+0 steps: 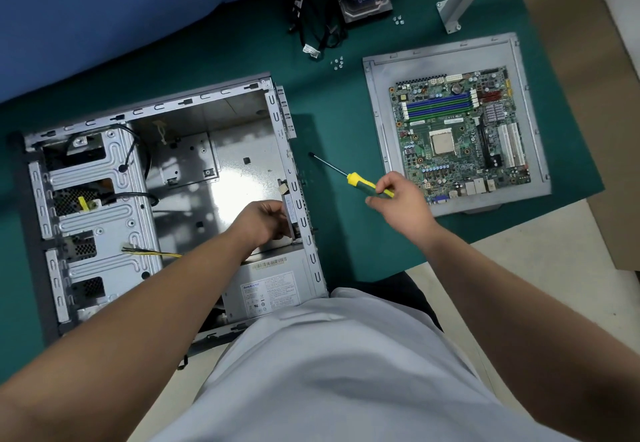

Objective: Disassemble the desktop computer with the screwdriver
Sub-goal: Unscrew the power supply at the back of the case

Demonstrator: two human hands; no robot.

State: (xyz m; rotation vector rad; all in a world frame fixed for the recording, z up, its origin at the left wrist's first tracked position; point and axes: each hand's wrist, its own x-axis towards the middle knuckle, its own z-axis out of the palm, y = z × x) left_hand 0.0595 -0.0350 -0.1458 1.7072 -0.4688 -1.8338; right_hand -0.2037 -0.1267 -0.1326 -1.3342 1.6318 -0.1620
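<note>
Green mat (pixel 346 233); right hand (pixel 401 199) holds yellow-handled screwdriver (pixel 360 182).

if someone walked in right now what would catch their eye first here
Probably the yellow-and-green screwdriver held in the right hand above the green mat, between the case and the board. Next, the open computer case on the left, where the left hand grips a part at its right wall. The bare motherboard lies on a grey panel at the right.

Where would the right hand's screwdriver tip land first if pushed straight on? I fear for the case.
Likely the case's side wall: the screwdriver in the right hand points there, though depth is unclear.
</note>
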